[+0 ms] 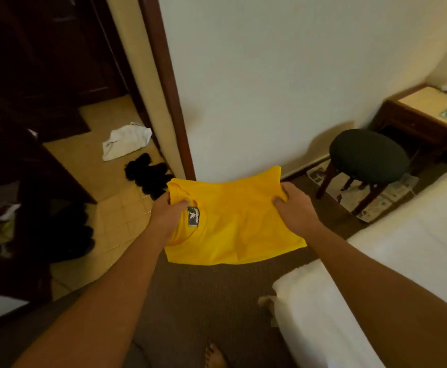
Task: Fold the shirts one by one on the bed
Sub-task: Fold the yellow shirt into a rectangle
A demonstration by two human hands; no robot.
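Both hands, left hand point(167, 211) and right hand point(291, 205), grip the folded yellow T-shirt point(230, 221) between curled fingers, probably carrying it; next, setting it on the bed point(402, 248).

One view only, head-mounted, wide-angle; no second view to overlap with. The scene is seen from standing height, pitched forward and down. Both forearms are seen entering from the bottom edge, reaching to frame centre. A bare foot point(215, 355) is caught at the bottom edge, on the carpet point(203, 301). The bed point(376, 288) is cut off at lower right, close in. The wall point(283, 75) is faced ahead; straight lines are bowed near the edges.
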